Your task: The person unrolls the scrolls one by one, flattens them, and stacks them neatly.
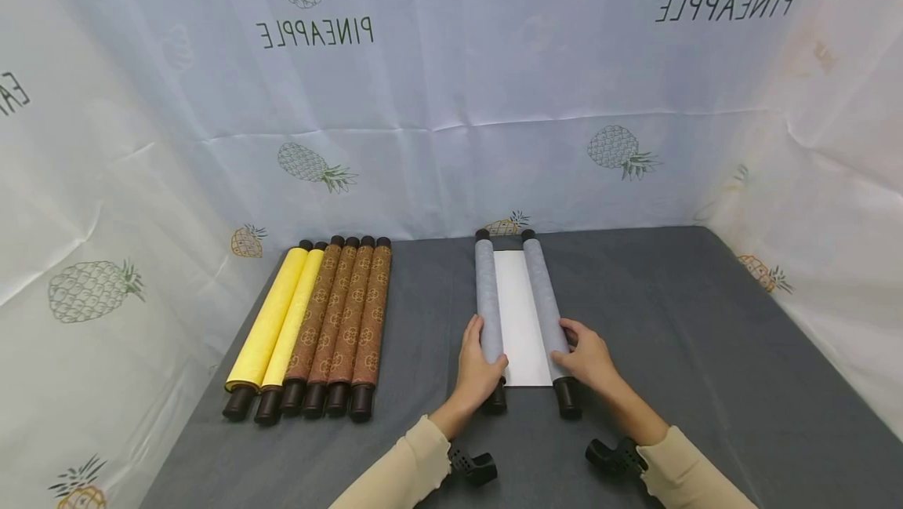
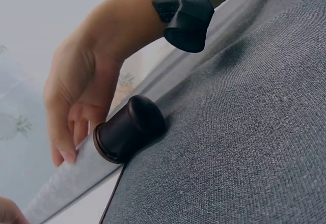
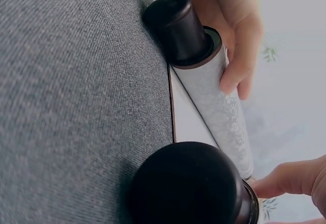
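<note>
Yellow scrolls: two rolled yellow scrolls (image 1: pixel 273 325) lie side by side at the far left of the grey table (image 1: pixel 705 352), their dark end knobs toward the person.
Brown scrolls: four rolled brown patterned scrolls (image 1: pixel 343 317) lie touching one another, just right of the yellow pair and parallel to them.
Left hand: the left hand (image 1: pixel 476 372) rests on the near end of the left grey roller (image 1: pixel 488 301), fingers curled over its top and thumb on the inner side. In the left wrist view the fingertips (image 2: pixel 63 150) press on the grey covering just beside the dark knob (image 2: pixel 127 130).
Grey scroll: it lies in the middle of the table, partly unrolled, a strip of white paper (image 1: pixel 520 321) showing between its two rollers, which run away from the person. Both dark end knobs at the near side rest on the cloth.
Right hand: the right hand (image 1: pixel 589 356) grips the near end of the right grey roller (image 1: pixel 543 293), fingers wrapped over it toward the white strip. In the right wrist view the fingers (image 3: pixel 239 76) lie against the far side of the roller, close together.
Backdrop: a pale sheet printed with pineapples (image 1: pixel 621 150) hangs behind and at both sides of the table.
</note>
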### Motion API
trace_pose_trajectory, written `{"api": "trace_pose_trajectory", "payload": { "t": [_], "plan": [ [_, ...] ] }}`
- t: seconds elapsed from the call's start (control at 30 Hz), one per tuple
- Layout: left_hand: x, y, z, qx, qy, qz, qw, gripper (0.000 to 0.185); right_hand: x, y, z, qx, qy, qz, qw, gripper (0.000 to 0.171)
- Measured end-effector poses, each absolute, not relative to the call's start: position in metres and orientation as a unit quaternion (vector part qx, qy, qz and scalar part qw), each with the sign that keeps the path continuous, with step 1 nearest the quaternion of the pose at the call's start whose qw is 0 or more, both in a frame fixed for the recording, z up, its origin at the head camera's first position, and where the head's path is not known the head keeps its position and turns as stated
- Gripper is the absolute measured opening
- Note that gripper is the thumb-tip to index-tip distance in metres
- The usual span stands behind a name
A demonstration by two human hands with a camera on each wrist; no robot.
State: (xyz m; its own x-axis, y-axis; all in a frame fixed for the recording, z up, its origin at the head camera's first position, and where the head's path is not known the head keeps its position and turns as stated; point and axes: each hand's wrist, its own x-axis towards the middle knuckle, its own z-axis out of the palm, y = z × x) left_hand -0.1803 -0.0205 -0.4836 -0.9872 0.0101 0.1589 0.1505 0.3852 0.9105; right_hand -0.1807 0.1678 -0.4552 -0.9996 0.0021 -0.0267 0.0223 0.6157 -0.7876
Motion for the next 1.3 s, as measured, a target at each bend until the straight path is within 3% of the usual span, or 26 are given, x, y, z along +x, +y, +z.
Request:
{"api": "trace_pose_trajectory", "payload": {
  "t": [1.3],
  "plan": [
    [-0.187,-0.032,-0.485,-0.052,-0.833,-0.547,0.059,0.064,-0.184,0.18,-0.455,-0.019,0.932,-0.362,-0.003,0.055]
  ]
}}
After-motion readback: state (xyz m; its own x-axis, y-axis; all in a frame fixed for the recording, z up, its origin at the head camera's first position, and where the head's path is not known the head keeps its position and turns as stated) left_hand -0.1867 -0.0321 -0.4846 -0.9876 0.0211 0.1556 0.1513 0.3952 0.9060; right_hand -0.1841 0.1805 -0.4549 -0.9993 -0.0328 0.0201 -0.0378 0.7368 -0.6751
